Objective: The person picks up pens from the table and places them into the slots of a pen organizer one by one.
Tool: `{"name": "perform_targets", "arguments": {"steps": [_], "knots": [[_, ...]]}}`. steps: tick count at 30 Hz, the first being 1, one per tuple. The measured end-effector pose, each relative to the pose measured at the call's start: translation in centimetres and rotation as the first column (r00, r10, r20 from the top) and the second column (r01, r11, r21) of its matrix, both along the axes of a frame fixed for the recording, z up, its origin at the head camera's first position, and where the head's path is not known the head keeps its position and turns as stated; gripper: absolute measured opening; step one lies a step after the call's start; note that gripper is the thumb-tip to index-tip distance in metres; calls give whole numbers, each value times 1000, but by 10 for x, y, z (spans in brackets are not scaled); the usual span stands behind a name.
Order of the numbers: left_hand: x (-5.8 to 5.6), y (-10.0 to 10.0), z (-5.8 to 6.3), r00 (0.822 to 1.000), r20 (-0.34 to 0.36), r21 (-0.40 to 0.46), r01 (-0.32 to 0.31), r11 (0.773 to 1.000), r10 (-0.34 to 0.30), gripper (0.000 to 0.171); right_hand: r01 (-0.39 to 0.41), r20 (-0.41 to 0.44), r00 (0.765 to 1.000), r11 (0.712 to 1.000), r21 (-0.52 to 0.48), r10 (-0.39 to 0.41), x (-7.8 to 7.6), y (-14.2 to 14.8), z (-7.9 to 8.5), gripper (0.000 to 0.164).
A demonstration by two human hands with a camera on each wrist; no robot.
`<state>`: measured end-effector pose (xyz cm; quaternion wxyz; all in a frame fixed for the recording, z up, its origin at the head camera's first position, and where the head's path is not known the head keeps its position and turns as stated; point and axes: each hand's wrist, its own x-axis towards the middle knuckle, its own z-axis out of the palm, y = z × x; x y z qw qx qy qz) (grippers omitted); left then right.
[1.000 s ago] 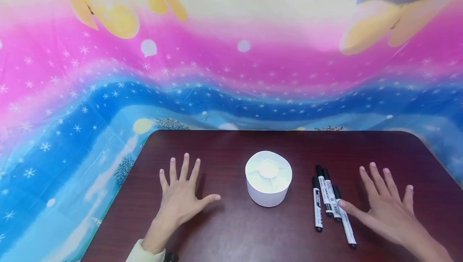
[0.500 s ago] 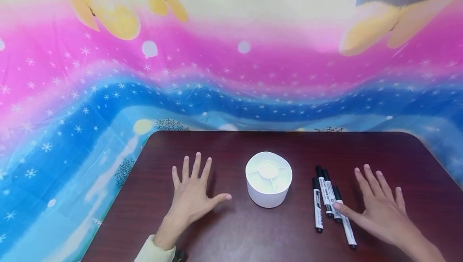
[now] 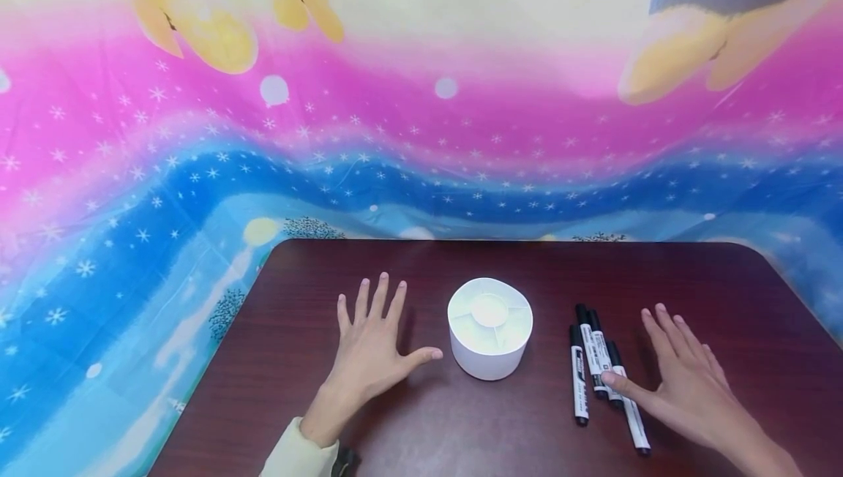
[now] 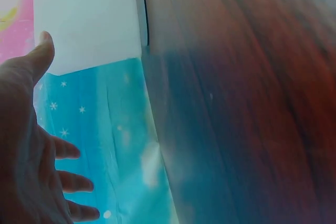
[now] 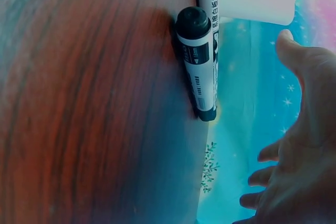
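Observation:
A round white organizer stands upright on the table, divided inside into compartments around a central ring. Just left of it my left hand is spread, thumb pointing toward the organizer and apart from it. To the organizer's right lie several white whiteboard markers with black caps, grouped close together. My right hand is beside them, fingers extended and holding nothing; its thumb overlaps the markers in the head view. The left wrist view shows the organizer's wall beyond my thumb. A marker appears large in the right wrist view.
The dark reddish-brown table has rounded far corners. Behind it hangs a colourful cloth printed with snowflakes and cartoon feet. A pale sleeve covers my left forearm.
My left hand has moved right, closer to the organizer. My right hand has shifted slightly left toward the markers, its fingers drawn closer together. The organizer and markers stay in place.

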<state>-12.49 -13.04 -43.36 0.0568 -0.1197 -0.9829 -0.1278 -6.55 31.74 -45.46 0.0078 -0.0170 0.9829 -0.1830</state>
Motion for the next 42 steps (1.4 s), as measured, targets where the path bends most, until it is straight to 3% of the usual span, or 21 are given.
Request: {"name": "perform_targets", "arguments": {"steps": [13,27,33,42], "knots": [[-4,13,5,997,4,74,74,995,-75,118,12,42,999,999,-51,-10,-3,0,-1,125],[-9,17,6,979,-35,202,202,958,-199,112,45,107,994,996,-72,-38,-7,0,5,121],[-10,19,7,977,-35,244,213,946,-211,110,56,111,993,996,-76,-47,-8,0,5,117],[-13,19,7,972,36,362,203,910,-231,106,63,57,997,990,-126,-56,-6,3,3,106]]}}
